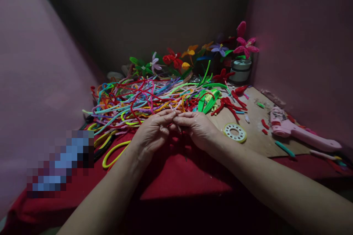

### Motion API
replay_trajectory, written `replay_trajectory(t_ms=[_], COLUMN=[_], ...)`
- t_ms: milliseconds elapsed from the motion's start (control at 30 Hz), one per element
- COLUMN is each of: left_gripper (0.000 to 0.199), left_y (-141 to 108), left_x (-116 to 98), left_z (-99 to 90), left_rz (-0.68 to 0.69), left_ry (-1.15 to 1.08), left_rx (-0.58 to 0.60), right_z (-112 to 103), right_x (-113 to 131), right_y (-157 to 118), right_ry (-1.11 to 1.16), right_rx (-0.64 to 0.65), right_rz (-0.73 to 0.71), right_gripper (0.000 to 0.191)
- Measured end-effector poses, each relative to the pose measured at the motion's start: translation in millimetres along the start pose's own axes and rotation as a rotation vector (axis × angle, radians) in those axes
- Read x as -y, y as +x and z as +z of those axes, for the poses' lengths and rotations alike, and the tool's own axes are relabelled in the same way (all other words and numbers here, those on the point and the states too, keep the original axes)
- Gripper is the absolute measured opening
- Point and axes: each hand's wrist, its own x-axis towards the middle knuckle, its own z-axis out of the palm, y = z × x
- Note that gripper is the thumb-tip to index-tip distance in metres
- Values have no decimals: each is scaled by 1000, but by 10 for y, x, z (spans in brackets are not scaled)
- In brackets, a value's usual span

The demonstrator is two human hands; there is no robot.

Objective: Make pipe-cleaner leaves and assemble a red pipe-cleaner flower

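My left hand [154, 128] and my right hand [195, 126] meet at the fingertips over the near edge of the pile. Both are closed in a pinch. Whatever they pinch is hidden or too small to name; a thin dark strand seems to hang just below the fingers. Right behind the hands lies a heap of many-coloured pipe cleaners [149, 97]. Green pipe-cleaner leaves [208, 101] rest beyond my right hand, next to bent red pipe cleaners [227, 105]. A yellow-rimmed white ring-shaped spool [234, 132] lies by my right wrist.
Pipe-cleaner flowers [173, 58] stand along the back, with a pink one [246, 46] above a grey-white jar [240, 70]. On the board [256, 147] at right lies a pink handled tool [303, 134] among scraps. Black-and-yellow handles [106, 145] and a blurred-out patch [62, 165] are at left on red cloth.
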Motion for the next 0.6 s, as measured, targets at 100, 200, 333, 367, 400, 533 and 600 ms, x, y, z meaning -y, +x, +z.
replay_trajectory(t_ms=[100,200,333,367,400,533,600], left_gripper=[11,9,11,13,18,41,43], left_y=[-8,-8,5,5,1,-41,-61], left_x=[-15,-21,-15,-15,-17,-29,-30], left_z=[-4,-16,-42,-41,-36,24,58], left_rz=[-27,-37,-26,-9,20,175,245], left_ry=[-16,-27,8,27,52,224,322], left_rx=[5,12,22,16,7,-42,-77], right_z=[1,9,7,5,3,5,11], right_x=[9,20,24,23,22,26,32], right_y=[-4,-14,-18,-18,-17,-21,-23], right_ry=[-10,-21,-44,-52,-61,-79,-71], right_rx=[7,28,28,25,23,13,-10], right_rz=[16,14,15,10,2,-10,0], right_gripper=[16,14,13,13,12,8,7])
